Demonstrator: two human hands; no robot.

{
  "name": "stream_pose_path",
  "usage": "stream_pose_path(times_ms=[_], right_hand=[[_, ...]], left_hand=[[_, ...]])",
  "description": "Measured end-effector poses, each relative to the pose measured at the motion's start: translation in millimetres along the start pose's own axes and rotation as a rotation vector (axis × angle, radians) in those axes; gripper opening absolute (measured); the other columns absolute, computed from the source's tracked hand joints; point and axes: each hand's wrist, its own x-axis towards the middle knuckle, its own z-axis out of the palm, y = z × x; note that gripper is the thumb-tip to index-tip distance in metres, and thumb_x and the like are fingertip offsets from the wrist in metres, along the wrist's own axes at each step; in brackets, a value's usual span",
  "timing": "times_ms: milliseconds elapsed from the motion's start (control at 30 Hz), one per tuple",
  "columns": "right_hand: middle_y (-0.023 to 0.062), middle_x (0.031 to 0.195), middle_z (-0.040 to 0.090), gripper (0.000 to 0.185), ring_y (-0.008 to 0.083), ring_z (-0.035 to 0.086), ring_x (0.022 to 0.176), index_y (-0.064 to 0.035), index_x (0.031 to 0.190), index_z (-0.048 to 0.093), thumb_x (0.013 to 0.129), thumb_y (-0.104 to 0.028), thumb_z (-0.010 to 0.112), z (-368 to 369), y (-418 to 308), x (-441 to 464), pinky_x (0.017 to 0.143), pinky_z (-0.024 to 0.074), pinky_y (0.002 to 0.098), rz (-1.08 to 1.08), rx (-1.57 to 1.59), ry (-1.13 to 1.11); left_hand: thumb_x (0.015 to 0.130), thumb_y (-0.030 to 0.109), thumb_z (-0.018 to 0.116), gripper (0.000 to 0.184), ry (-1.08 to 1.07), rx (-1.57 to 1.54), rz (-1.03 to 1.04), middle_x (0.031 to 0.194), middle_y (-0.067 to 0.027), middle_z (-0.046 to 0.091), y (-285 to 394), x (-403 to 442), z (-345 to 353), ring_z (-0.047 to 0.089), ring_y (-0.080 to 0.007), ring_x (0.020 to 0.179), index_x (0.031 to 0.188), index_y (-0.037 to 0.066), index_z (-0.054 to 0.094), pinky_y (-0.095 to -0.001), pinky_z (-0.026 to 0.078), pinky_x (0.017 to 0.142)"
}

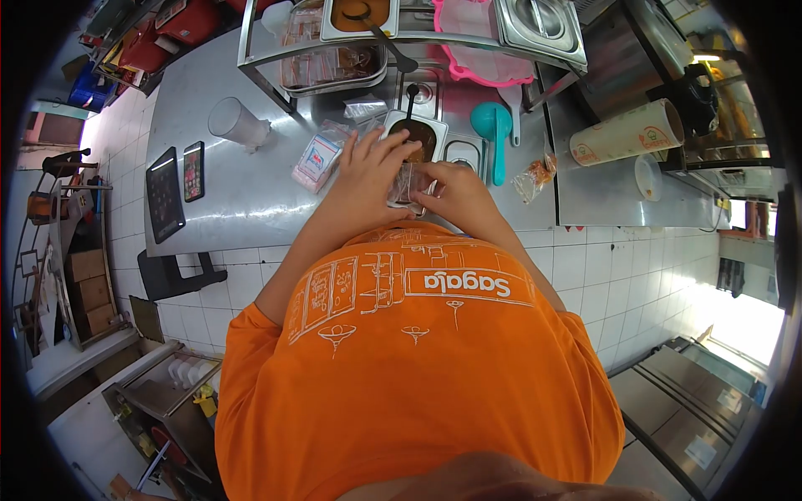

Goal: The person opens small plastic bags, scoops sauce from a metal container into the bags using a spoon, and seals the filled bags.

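A small clear plastic bag is between my hands, close to my body at the near edge of the steel counter. My left hand arches over its left side with fingers spread and thumb well apart, fingertips beside a metal pan of brown sauce. From the right, my right hand pinches the bag's edge between thumb and fingers. A black ladle stands in the sauce pan. Left of my left hand lies a pack of plastic bags with a printed label. The contents of the clear bag cannot be made out.
A teal scoop and a packet lie to the right, beyond them a patterned paper roll. On the left are a plastic cup, a phone and a tablet. A metal shelf spans the back.
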Motion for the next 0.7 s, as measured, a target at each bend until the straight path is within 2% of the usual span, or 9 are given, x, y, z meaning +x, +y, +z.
stream_pose_path(times_ms=[33, 133, 233, 333, 433, 533, 600, 700], right_hand=[[0.0111, 0.08, 0.066, 0.034, 0.0287, 0.064, 0.07, -0.005, 0.106, 0.064, 0.076, -0.019, 0.07, 1, 2, 2, 0.064, 0.0505, 0.0359, -0.028, -0.008, -0.014], [0.0119, 0.076, 0.066, 0.034, 0.0302, 0.063, 0.068, -0.004, 0.105, 0.065, 0.075, -0.019, 0.071, 2, -4, 4, 0.063, 0.05, 0.0369, -0.001, 0.008, -0.05], [0.0112, 0.073, 0.065, 0.034, 0.028, 0.063, 0.065, -0.0044, 0.103, 0.065, 0.074, -0.02, 0.072, -1, -9, 8, 0.061, 0.0489, 0.0352, 0.083, -0.004, -0.104], [0.0076, 0.068, 0.063, 0.029, 0.02, 0.061, 0.061, -0.0052, 0.097, 0.067, 0.076, -0.023, 0.072, -3, -7, 16, 0.058, 0.0463, 0.0316, 0.12, 0.063, -0.166], [0.0051, 0.066, 0.062, 0.028, 0.0123, 0.057, 0.061, -0.004, 0.093, 0.068, 0.078, -0.028, 0.071, -6, 7, 30, 0.057, 0.044, 0.0283, 0.157, 0.267, -0.23], [0.0055, 0.068, 0.063, 0.035, 0.0107, 0.056, 0.063, -0.0013, 0.09, 0.069, 0.079, -0.034, 0.071, -13, 45, 63, 0.06, 0.0443, 0.0273, 0.132, 0.539, 0.087], [0.0109, 0.078, 0.067, 0.041, 0.0176, 0.061, 0.07, 0.0017, 0.092, 0.068, 0.079, -0.037, 0.071, -17, 65, 93, 0.067, 0.0475, 0.0303, 0.211, 0.279, 0.297], [0.0155, 0.088, 0.067, 0.042, 0.0247, 0.064, 0.08, 0.0024, 0.094, 0.068, 0.08, -0.037, 0.07, -1, 105, 132, 0.073, 0.0489, 0.0346, 0.096, -0.051, 0.372]], left_hand=[[0.066, 0.031, 0.079, 0.074, -0.059, 0.027, 0.0, 0.132, -0.0111, 0.047, -2, -2, 4, 0.033, -0.0295, 0.134, 0.129, 0.01, 0.046, -0.0521, 0.012, 0.114], [0.068, 0.03, 0.077, 0.072, -0.195, 0.021, -0.034, 0.129, -0.0117, 0.05, -11, -7, 13, 0.035, -0.0288, 0.134, 0.128, 0.007, 0.046, -0.0545, 0.008, 0.115], [0.07, 0.029, 0.075, 0.07, -0.213, 0.001, -0.041, 0.129, -0.0123, 0.05, -13, -8, 13, 0.036, -0.0286, 0.133, 0.128, 0.005, 0.044, -0.0538, 0.008, 0.115], [0.075, 0.027, 0.072, 0.065, -0.184, 0.0, -0.033, 0.128, -0.0132, 0.05, -16, -10, 13, 0.039, -0.0285, 0.13, 0.128, 0.003, 0.044, -0.0537, 0.01, 0.114], [0.08, 0.025, 0.068, 0.058, -0.114, -0.12, -0.088, 0.127, -0.0139, 0.05, -20, -16, 14, 0.041, -0.032, 0.127, 0.127, 0.003, 0.043, -0.0519, 0.013, 0.114], [0.086, 0.025, 0.062, 0.053, -0.106, -0.251, -0.188, 0.126, -0.0151, 0.049, -23, -23, 7, 0.044, -0.0308, 0.124, 0.129, 0.002, 0.041, -0.0474, 0.017, 0.113], [0.089, 0.025, 0.059, 0.053, -0.065, -0.484, -0.282, 0.125, -0.0148, 0.048, -23, -31, 3, 0.044, -0.0287, 0.123, 0.131, 0.002, 0.038, -0.044, 0.02, 0.111], [0.089, 0.026, 0.059, 0.056, -0.038, -0.724, -0.368, 0.122, -0.0133, 0.047, -24, -42, 0, 0.044, -0.0252, 0.12, 0.134, 0.002, 0.035, -0.0409, 0.026, 0.107]])
